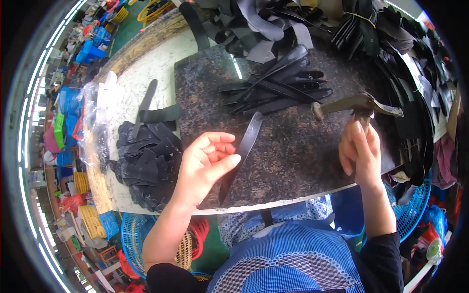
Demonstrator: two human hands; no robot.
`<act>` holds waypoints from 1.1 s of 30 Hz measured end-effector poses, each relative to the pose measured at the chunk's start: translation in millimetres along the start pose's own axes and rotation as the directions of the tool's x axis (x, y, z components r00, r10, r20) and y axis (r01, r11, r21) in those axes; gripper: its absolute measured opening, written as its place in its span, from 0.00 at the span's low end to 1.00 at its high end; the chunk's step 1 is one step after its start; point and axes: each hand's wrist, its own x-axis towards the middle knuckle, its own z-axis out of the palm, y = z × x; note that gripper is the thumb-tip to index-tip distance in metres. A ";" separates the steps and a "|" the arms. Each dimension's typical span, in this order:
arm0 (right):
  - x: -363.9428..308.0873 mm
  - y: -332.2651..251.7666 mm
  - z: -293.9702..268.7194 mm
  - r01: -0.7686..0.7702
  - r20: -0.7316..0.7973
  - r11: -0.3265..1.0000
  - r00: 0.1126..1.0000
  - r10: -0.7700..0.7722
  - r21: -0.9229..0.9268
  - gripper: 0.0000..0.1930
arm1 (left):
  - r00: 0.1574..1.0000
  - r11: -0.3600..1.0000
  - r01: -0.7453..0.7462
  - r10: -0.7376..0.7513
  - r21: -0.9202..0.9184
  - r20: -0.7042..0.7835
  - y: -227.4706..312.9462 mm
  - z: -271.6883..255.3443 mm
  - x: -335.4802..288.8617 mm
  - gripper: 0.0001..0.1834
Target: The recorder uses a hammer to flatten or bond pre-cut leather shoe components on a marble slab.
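Observation:
My left hand [205, 163] hovers at the front of the dark stone slab [288, 171], fingers loosely curled and apart from the thumb. The thumb tip overlaps a narrow, curved black strip [250, 139]; no firm grip on it shows. My right hand [361, 151] is closed around the handle of a worn metal hammer [359, 102], its head raised over the slab's right side. Farther back, a pile of similar black strips [278, 88] lies crisscrossed on the slab. Left of my left hand, a heap of dark flat pieces [151, 166] rests on the white tabletop.
Black and grey cut pieces [264, 24] crowd the far edge, beside a tied bundle [359, 27]. Dark strips [413, 112] hang along the right. Clear plastic wrap [90, 127] lies at the left edge. Blue baskets [134, 237] stand below the table.

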 end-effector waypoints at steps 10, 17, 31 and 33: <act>-1.7 3.1 -7.7 0.077 -0.014 0.994 0.997 -0.076 0.081 0.19 | 0.999 0.993 -0.018 0.024 -0.116 0.047 22.5 11.2 19.8 0.21; 4.0 10.2 -2.1 0.080 -0.009 0.993 0.997 -0.080 0.089 0.19 | 0.224 -0.211 -0.540 0.898 0.815 0.380 75.8 47.8 95.3 0.10; 0.0 22.1 -13.0 0.167 -0.135 0.983 0.978 -0.156 0.074 0.14 | 0.458 -0.013 -0.438 0.857 0.899 0.236 20.7 -55.3 -12.4 0.09; -0.8 19.4 -11.6 0.161 -0.120 0.985 0.981 -0.152 0.067 0.13 | 0.538 0.319 -0.210 0.827 0.924 -0.163 25.8 -112.6 -46.1 0.07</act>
